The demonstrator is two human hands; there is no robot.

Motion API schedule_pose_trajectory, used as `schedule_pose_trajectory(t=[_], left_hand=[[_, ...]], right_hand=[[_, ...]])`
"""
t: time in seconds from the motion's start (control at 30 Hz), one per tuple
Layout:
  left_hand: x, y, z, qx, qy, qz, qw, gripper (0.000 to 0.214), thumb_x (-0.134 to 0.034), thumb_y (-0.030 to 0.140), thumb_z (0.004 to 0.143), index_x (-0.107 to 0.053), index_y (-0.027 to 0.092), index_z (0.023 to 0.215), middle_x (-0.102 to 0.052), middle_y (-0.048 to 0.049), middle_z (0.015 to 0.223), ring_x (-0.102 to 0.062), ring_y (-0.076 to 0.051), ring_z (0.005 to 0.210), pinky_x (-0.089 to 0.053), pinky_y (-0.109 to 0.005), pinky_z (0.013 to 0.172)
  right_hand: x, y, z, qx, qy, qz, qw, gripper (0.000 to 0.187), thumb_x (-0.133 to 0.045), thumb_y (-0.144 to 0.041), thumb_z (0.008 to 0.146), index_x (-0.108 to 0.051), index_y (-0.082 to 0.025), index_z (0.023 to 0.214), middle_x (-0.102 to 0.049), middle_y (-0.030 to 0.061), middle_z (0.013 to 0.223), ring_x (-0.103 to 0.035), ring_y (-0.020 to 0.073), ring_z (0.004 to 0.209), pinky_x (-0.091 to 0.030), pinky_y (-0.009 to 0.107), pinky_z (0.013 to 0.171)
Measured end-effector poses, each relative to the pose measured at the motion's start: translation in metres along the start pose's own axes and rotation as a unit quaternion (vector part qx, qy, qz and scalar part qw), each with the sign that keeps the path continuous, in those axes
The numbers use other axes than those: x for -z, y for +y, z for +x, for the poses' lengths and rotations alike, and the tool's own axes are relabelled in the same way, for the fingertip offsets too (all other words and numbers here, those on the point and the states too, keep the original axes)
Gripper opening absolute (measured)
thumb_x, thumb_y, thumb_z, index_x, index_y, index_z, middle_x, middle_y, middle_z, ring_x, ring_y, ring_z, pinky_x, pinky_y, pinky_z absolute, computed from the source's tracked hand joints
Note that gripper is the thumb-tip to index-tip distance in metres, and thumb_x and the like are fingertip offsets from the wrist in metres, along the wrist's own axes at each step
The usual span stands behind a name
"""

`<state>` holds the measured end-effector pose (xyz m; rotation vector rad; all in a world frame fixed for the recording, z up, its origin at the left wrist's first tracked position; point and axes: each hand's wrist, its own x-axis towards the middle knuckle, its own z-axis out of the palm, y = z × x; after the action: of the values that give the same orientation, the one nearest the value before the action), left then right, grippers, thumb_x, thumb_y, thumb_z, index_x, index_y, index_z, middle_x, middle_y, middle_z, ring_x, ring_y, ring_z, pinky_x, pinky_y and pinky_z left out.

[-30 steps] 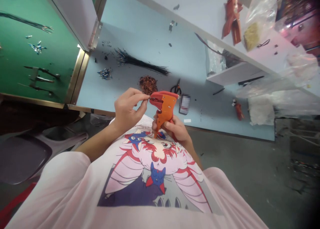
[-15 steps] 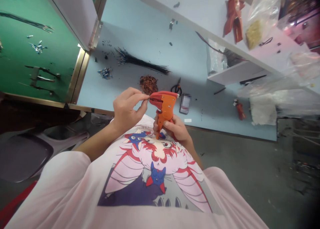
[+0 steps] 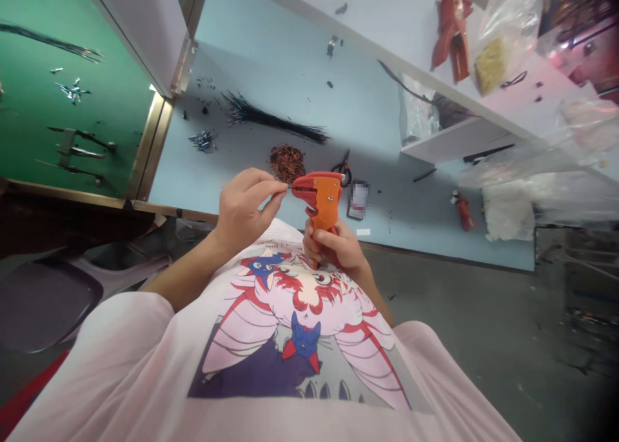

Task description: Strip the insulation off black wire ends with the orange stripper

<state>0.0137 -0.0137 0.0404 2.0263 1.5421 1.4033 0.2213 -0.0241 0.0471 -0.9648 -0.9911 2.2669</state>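
Two grips are working together. Our right hand (image 3: 338, 249) is wrapping its grip tight around the handles of the orange wire stripper (image 3: 320, 200) and holding it upright just above our chest. Our left hand (image 3: 242, 210) is pinching a thin wire (image 3: 286, 185) between thumb and forefinger, with that grip shut on it right at the tool's nose. The wire is so fine that we are barely making it out, and we cannot tell how far its end is reaching into the jaws.

We are judging that this step goes best with the wire fed straight and level into the nose. The left grip should be pinching close to the tip so the strand is not bending, and the right grip should be keeping the tool steady, not twisting.

Just beyond both grips a pile of coppery strands (image 3: 287, 162) is lying on the light blue table (image 3: 290, 75), with small black-handled snips (image 3: 341, 169) beside it. Farther out from the left grip a bundle of dark wires (image 3: 275, 121) is stretching across the table. Well off to the left of that grip, a green table (image 3: 29, 139) is carrying loose metal tools.
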Motion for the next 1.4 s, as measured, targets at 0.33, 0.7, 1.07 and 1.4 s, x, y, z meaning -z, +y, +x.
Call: schedule_pose_trajectory(t=[0.33,0.7,1.07,1.4], left_hand=[[0.009,-0.006,0.016,0.079,-0.128,-0.135,0.979,0.013,-0.054,0.024,0.085,-0.062,0.018,0.078,-0.058,-0.0008,0.073,-0.048,-0.01,0.063,-0.038,-0.024,0.06],[0.018,-0.009,0.023,0.189,-0.202,-0.282,0.919,0.016,-0.056,0.028,0.081,-0.057,0.015,0.073,-0.051,0.0015,0.066,-0.042,-0.008,0.058,-0.033,-0.022,0.053],[0.014,-0.023,0.014,-0.015,-0.097,-0.083,0.992,0.008,-0.061,0.027,0.081,-0.064,0.02,0.08,-0.064,-0.0013,0.074,-0.056,-0.012,0.069,-0.041,-0.028,0.065],[0.015,-0.018,0.017,-0.046,-0.085,-0.001,0.995,0.015,-0.059,0.035,0.084,-0.066,0.025,0.076,-0.069,-0.0007,0.077,-0.057,-0.019,0.086,-0.036,-0.04,0.085]], right_hand=[[0.003,-0.011,-0.007,-0.02,-0.019,-0.011,1.0,0.035,-0.07,-0.04,0.074,-0.059,-0.014,0.094,-0.062,0.0041,0.073,-0.059,0.0156,0.057,-0.051,0.031,0.052],[-0.001,-0.014,-0.007,-0.014,-0.025,-0.016,0.999,0.029,-0.066,-0.036,0.079,-0.057,-0.013,0.094,-0.063,0.0042,0.07,-0.06,0.015,0.054,-0.05,0.029,0.05],[-0.001,-0.004,0.003,-0.021,-0.048,0.027,0.998,0.028,-0.064,-0.04,0.082,-0.048,-0.017,0.08,-0.049,-0.0054,0.052,-0.044,0.0082,0.04,-0.042,0.022,0.039],[0.0,-0.01,-0.002,-0.028,-0.045,0.001,0.999,0.027,-0.064,-0.039,0.081,-0.053,-0.015,0.087,-0.057,-0.0005,0.06,-0.052,0.0117,0.047,-0.047,0.027,0.045]])
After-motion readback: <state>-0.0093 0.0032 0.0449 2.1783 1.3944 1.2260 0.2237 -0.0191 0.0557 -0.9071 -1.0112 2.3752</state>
